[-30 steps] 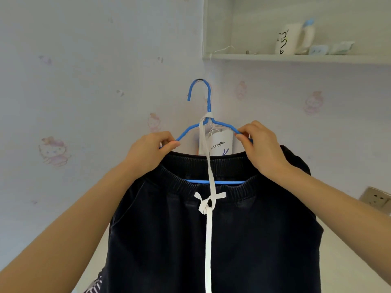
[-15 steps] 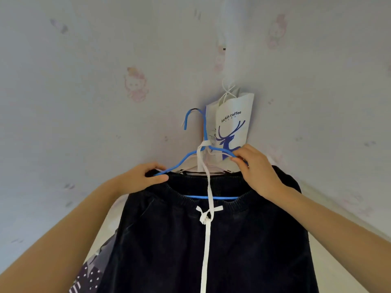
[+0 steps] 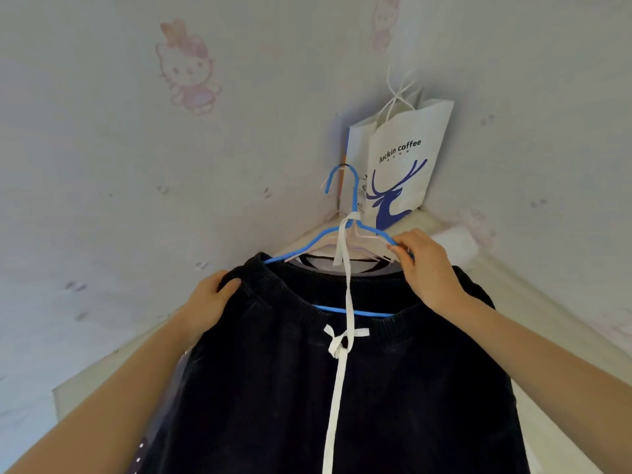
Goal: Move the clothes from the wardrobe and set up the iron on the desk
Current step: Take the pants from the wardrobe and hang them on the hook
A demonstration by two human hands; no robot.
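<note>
Head view, looking down into a room corner. Dark trousers [image 3: 342, 388] hang folded over the lower bar of a blue wire hanger [image 3: 355, 230], held out in front of the body with both arms extended.

Left hand [image 3: 208, 302]: grip closed on the trousers' elastic waistband at its left corner, thumb on the near side, fingers wrapped behind the fabric. The hanger's left shoulder runs just beside and above this hand; cannot tell whether the fingers also touch the wire.

Right hand [image 3: 424, 268]: grip pinched narrow on the hanger's right shoulder, fingertips on the blue wire, palm over the waistband's right end.

A white drawstring [image 3: 345, 336] is tied in a bow at the waistband centre; one tail drops straight down the front of the trousers, the other runs up and loops around the hanger's neck. The hook stands free in the air, catching on nothing.

Behind the waistband, a pale hanger with a light garment [image 3: 328, 261] shows, partly hidden. At lower left a dotted dark fabric [image 3: 140, 453] peeks out past the forearm.

In the corner stands a white paper bag [image 3: 403, 159] printed "luckin coffee" with a blue deer, on a pale surface [image 3: 554, 319]. Wallpaper [image 3: 136, 165] is light with faint pink cartoon cats.
</note>
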